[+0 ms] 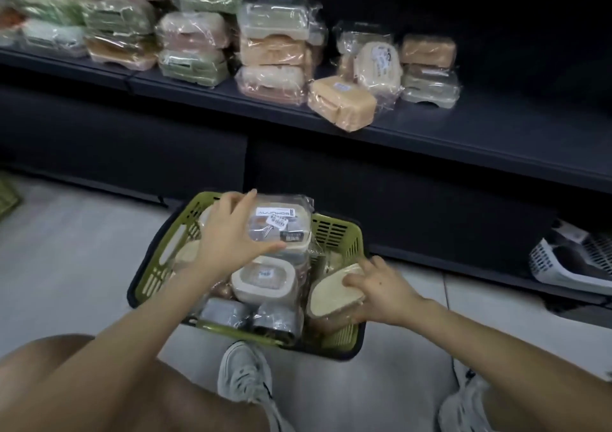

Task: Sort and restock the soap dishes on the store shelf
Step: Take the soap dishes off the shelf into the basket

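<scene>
Green plastic basket (334, 229) sitting on the pale tiled floor (82, 249) right in front of the dark store shelf (463, 127), and it's stuffed with soap dishes in crinkly plastic wrap. The left hand (228, 229) is clamped on a clear-wrapped soap dish (281, 223) with a white label and barcode stickers on top, thumb hooked under the near edge and fingers spread over the far edge, holding it above the back half of the basket. The right hand (381, 292) has its fingers curled around a beige soap dish (331, 294) at the basket's right side, tipped up on edge so its flat face points left. Between the two hands a cream dish (265, 279) lies flat in the middle of the pile, and two grey wrapped dishes (225, 312) sit side by side against the near wall. Up on the shelf there are stacks of wrapped dishes (198, 44) in green, pink, tan and off-white, mostly three high, blurrier toward the left. Near the right end of that row a tan dish (342, 104) lies tilted with one corner hanging over the shelf lip, and just behind it a pale oval dish (377, 67) stands upright, leaning on a short stack. A white sneaker (243, 375) is planted just beside the basket's near edge, bare knees at the bottom of the view, and a white slotted bin (563, 266) pokes out under the shelf on the far right.
</scene>
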A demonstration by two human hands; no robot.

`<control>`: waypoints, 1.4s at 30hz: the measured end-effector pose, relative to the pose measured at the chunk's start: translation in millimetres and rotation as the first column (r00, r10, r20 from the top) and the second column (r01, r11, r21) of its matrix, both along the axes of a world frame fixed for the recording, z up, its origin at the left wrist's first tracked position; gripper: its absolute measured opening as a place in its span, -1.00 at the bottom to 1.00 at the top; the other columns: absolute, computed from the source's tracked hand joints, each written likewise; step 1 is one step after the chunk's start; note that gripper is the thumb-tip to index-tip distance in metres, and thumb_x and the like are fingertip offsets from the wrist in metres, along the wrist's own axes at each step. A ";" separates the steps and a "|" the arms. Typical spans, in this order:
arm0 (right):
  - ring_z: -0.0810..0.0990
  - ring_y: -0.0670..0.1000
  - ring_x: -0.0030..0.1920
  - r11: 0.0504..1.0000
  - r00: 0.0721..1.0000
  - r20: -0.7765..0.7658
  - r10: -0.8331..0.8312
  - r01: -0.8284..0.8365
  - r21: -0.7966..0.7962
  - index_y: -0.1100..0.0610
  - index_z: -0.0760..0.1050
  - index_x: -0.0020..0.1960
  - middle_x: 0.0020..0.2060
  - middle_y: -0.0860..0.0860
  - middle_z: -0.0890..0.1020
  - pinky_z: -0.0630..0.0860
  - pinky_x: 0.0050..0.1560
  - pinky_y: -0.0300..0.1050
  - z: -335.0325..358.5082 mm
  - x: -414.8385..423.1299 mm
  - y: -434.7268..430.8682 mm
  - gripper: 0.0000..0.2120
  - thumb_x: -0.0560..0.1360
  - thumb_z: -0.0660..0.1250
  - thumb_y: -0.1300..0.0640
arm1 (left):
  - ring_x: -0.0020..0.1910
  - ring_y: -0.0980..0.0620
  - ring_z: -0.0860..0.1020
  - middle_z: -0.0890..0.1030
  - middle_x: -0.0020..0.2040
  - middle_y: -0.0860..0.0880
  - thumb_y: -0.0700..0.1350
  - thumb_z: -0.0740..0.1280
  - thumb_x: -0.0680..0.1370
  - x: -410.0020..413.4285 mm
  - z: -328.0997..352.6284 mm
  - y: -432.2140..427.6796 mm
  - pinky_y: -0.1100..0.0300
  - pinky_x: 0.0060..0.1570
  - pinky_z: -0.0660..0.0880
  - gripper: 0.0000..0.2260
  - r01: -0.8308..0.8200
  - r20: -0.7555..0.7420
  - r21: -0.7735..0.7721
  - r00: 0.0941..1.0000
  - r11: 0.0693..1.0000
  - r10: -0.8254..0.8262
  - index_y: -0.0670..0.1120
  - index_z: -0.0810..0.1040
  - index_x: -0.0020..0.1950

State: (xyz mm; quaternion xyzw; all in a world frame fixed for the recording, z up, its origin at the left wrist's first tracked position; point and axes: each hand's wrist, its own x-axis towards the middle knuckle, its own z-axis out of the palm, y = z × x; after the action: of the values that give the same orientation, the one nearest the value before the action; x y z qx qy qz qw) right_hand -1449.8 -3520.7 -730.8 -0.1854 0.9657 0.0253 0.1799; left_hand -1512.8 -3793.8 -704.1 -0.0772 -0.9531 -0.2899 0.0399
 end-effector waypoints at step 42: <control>0.30 0.04 0.19 0.966 0.974 -0.113 -0.195 0.170 -0.196 -0.06 0.36 0.41 0.31 -0.05 0.41 0.28 0.16 -0.21 -38.1 -94.5 14.9 -0.34 0.35 0.48 -0.03 | 0.53 -0.05 0.00 0.10 0.55 -0.01 0.59 0.02 0.14 -16.5 -118.2 -5.1 0.09 0.48 0.06 0.09 0.423 0.415 -0.224 0.857 0.878 -0.307 0.08 0.00 0.57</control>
State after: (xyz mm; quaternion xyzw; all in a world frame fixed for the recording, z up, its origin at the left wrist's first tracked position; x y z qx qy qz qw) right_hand -1544.3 -3505.8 -769.0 -0.1093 0.9866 -0.0691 0.0998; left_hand -1529.3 -3798.8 -822.3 -0.2086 -0.9439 -0.1495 -0.2076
